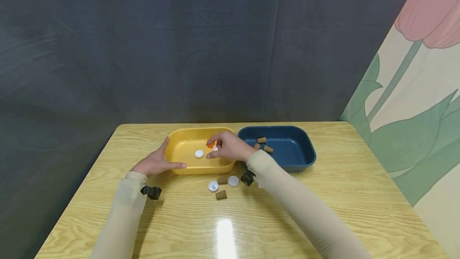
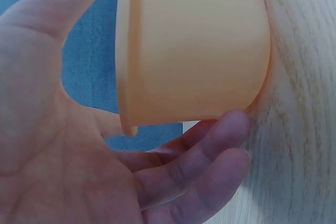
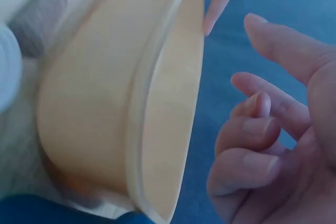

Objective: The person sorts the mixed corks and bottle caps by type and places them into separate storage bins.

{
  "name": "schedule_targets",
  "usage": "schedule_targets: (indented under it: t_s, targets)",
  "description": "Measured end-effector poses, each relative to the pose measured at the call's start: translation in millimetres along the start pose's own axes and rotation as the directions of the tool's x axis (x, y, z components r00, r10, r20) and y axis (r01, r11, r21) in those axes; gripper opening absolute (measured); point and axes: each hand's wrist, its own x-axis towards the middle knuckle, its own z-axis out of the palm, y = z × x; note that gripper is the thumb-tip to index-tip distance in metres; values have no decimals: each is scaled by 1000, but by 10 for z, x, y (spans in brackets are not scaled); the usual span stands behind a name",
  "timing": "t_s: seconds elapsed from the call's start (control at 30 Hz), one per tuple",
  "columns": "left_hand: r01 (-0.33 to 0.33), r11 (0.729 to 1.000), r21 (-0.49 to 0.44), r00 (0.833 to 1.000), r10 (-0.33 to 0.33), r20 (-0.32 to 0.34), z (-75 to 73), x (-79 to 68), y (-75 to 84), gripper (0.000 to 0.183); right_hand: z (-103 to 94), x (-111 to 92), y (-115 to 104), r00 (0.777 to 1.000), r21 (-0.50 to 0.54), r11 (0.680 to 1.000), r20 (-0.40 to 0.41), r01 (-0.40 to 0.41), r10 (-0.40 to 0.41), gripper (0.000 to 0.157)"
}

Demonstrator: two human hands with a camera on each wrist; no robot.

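Observation:
My left hand (image 1: 156, 162) grips the left end of a yellow plastic bin (image 1: 206, 170), its thumb lying over the front rim. In the left wrist view, other fingers (image 2: 210, 161) of that hand bend against the bin's outer wall. Above the bin's right half is my right hand (image 1: 230, 146), with thumb and index finger apart and the other fingers (image 3: 247, 169) loosely curled. Nothing sits between them. Inside the bin lies a white bottle cap (image 1: 199, 154). An orange cap (image 1: 210, 144) and another white cap (image 1: 215, 147) are partly hidden by the right hand.
Right of the yellow bin stands a dark blue bin (image 1: 298, 168) with corks (image 1: 268, 149) in it. On the wooden table (image 1: 187, 219) before the yellow bin lie two white caps (image 1: 233, 181) and two corks (image 1: 221, 195). A dark curtain (image 1: 201, 51) hangs behind.

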Motion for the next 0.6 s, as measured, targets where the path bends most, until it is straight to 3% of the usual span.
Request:
schedule_targets:
  t_s: [0.3, 0.6]
  targets:
    - [-15, 1000, -10, 1000, 15, -4, -4, -14, 9, 132, 113, -505, -64, 999, 125, 992, 38, -4, -1, 39]
    - [-18, 1000, -4, 1000, 18, 6, -12, -14, -2, 135, 350, -802, 62, 997, 236, 972, 73, -3, -15, 41]
